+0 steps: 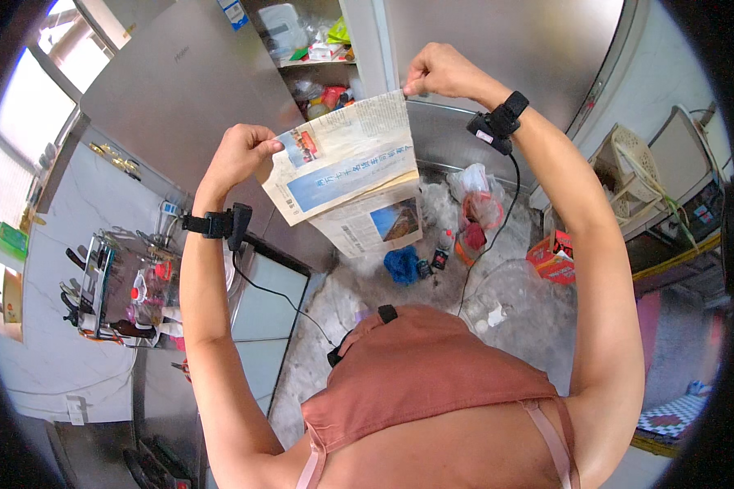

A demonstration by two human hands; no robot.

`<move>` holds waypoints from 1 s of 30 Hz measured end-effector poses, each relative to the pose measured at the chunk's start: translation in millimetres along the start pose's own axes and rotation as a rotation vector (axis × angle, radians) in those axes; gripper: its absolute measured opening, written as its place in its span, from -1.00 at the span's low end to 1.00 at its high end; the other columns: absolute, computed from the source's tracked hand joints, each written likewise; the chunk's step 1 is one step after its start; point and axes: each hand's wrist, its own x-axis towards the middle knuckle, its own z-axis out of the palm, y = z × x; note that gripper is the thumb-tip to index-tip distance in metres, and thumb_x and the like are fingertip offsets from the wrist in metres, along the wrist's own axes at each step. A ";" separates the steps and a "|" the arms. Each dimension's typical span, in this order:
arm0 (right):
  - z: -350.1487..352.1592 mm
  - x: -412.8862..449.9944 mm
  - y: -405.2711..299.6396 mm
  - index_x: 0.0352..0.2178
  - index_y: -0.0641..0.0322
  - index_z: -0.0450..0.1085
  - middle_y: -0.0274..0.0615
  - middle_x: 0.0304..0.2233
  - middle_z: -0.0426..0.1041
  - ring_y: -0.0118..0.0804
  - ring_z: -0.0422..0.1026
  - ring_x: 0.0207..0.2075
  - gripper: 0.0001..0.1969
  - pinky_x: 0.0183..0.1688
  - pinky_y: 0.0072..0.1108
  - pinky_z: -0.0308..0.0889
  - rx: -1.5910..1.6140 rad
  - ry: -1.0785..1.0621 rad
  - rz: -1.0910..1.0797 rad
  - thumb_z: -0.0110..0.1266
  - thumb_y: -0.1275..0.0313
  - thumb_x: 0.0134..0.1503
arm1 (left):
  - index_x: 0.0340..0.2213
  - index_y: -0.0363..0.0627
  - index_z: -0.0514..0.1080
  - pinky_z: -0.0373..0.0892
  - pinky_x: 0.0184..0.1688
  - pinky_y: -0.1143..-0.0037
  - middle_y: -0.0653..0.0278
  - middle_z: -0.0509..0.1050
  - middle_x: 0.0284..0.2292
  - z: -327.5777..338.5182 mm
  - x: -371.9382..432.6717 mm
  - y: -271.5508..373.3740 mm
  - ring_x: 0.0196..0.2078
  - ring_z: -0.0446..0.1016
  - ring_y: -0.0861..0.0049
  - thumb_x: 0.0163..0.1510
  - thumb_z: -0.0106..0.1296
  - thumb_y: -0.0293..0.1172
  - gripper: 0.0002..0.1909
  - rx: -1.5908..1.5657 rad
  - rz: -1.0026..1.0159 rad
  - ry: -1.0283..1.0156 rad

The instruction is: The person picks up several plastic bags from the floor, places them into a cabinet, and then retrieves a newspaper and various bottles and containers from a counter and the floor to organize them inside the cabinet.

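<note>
A printed newspaper sheet [355,177] hangs in front of me, creased across its middle, with its lower part sloping away. My left hand [244,153] pinches its upper left corner between thumb and fingers. At the upper right corner, my right hand [434,72] grips the paper the same way, held higher than the left. Pictures and writing cover the side facing me. Black straps with small cabled devices circle both wrists, the left device [238,226] and the right device [492,131].
Behind the paper stand a Haier refrigerator [183,79] and an open cupboard [318,64] with bags and packages. Plastic bags [477,189], a bottle [443,247], a blue bundle [402,266] and a red box [553,257] sit on the floor. Left is a rack [98,287] of utensils.
</note>
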 end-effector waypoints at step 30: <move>32.2 -31.1 20.8 -0.10 0.45 0.37 -0.06 -0.27 0.52 -0.38 0.53 -0.44 -0.71 -0.56 -0.65 0.46 0.851 -0.143 0.729 0.06 0.46 0.19 | -0.13 -0.31 0.41 0.48 -0.19 0.27 -0.04 0.58 -0.31 262.6 -46.9 1.1 -0.24 0.59 0.10 0.19 -0.18 0.18 -0.33 -0.865 -0.201 -0.573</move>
